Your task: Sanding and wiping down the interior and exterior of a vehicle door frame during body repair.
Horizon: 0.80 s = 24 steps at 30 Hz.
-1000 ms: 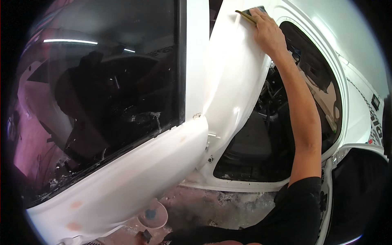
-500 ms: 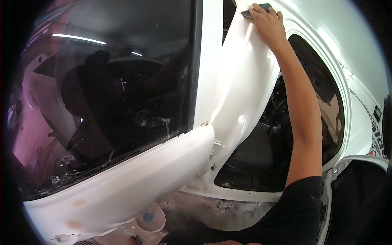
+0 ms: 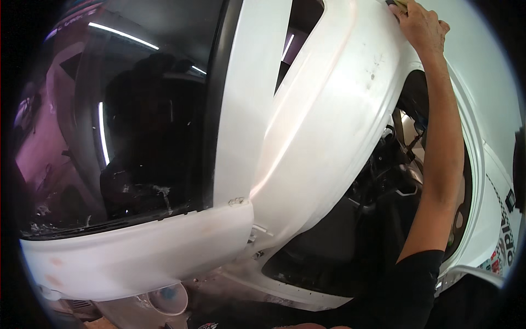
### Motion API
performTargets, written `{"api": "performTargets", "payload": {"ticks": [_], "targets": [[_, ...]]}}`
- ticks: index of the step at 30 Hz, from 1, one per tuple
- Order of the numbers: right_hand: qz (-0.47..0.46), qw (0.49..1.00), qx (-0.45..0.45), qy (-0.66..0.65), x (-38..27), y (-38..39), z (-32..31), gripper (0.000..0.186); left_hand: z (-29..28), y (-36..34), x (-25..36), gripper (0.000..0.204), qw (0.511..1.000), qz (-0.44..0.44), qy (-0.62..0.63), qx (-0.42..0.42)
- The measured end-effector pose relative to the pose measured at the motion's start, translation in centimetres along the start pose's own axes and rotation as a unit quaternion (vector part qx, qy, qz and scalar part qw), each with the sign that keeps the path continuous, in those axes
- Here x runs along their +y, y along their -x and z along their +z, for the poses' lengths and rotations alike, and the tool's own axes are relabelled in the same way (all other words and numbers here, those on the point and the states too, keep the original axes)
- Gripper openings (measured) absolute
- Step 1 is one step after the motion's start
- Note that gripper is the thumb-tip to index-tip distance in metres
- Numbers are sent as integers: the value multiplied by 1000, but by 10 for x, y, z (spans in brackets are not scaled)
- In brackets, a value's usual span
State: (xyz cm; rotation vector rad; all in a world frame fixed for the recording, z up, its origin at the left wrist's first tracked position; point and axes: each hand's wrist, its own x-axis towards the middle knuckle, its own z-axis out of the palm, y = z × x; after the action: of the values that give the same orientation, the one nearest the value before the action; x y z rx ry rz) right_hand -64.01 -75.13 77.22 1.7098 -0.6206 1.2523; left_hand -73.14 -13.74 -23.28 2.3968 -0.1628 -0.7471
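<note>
As the dark-and-yellow pad (image 3: pixel 404 3) is gripped by the fingers (image 3: pixel 444 26) of the right hand (image 3: pixel 427 35) | it is partly covered by them, near the white panel's (image 3: pixel 350 71) upper end | bluish contents (image 3: pixel 171 293) are seen in the bucket (image 3: pixel 184 308).

Floor (image 3: pixel 205 286): grey-brown, patchy, visible along lower edge. Bucket (image 3: pixel 178 303): one, round, pale, blue patch inside; on floor. Lighting: white strip lights (image 3: pixel 124 36), several, mirrored in dark glass (image 3: pixel 156 137). Pinkish surface (image 3: pixel 39 160): far left, seen in glass; nature unclear.
</note>
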Motion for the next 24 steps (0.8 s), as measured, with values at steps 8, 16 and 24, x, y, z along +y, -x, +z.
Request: {"api": "performTargets", "payload": {"ticks": [8,16,24], "targets": [[-39,990,28,-130,-33,-38,29,22,13,-18,17,43,991,-102,79,22],[-72,987,32,-142,-102,-83,42,28,-10,-35,17,42,973,-187,130,21],[-54,983,39,-171,-122,-96,48,20,-25,-52,-4,40,968,-215,128,-27]]}}
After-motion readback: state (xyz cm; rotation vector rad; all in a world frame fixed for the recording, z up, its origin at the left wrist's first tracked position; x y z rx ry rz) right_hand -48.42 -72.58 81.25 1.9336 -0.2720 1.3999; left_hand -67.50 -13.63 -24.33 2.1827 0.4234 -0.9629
